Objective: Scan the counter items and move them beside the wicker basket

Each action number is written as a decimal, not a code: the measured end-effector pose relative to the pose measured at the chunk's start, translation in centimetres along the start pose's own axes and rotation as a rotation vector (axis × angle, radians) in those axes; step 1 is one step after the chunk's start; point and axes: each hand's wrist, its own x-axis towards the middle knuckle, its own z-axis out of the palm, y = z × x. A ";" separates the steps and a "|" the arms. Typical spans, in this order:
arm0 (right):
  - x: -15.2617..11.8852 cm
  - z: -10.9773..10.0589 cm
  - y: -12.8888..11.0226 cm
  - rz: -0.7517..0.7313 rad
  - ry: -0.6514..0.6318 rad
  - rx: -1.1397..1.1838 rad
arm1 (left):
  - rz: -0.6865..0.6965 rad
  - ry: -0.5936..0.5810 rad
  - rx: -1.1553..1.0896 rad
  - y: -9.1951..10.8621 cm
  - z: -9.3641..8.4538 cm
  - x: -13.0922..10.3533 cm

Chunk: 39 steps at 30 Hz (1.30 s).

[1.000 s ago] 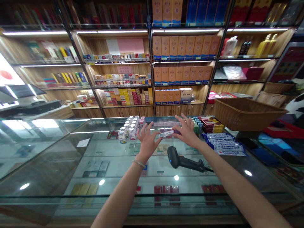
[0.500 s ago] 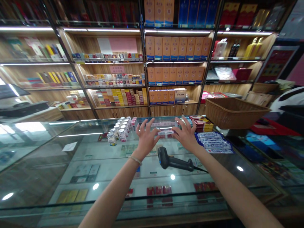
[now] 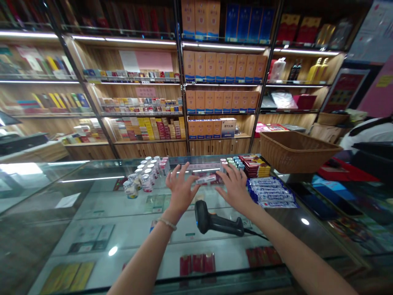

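Observation:
A small white-and-pink packet, perhaps a gum roll (image 3: 206, 179), lies crosswise on the glass counter. My left hand (image 3: 181, 188) is at its left end, fingers spread and thumb tip close by. On the other side my right hand (image 3: 235, 188) is likewise spread; I cannot tell whether either hand touches the packet. Nearer me rests a black barcode scanner (image 3: 216, 221), its cable running right. Small white-lidded bottles (image 3: 147, 176) stand in rows left of my left hand. Beyond my right hand are small upright packs (image 3: 235, 162) and blue-and-white wrapped sticks (image 3: 272, 190).
Red and yellow packs (image 3: 254, 164) are stacked near a wicker basket (image 3: 299, 153) on the right. Under the glass counter (image 3: 129, 221) lie several flat boxes. Shelves of orange boxes (image 3: 221, 102) line the back wall. A person's white sleeve (image 3: 368, 133) shows at far right.
The view has shifted slightly, so the shelves and counter items sit lower and further left. My right thumb and fingers look a little further from the packet's end. The scanner stays lying there.

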 end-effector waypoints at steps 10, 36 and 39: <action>-4.2 -1.3 -3.4 -0.078 -0.694 0.231 | -0.097 -0.026 0.063 -1.5 0.1 -0.9; -1.3 -5.7 -1.3 0.228 -0.689 0.585 | -0.160 -0.054 0.050 -1.8 0.5 -1.2; -1.5 -5.4 -2.4 0.221 -0.655 0.466 | -0.159 -0.049 0.047 -1.9 0.6 -1.3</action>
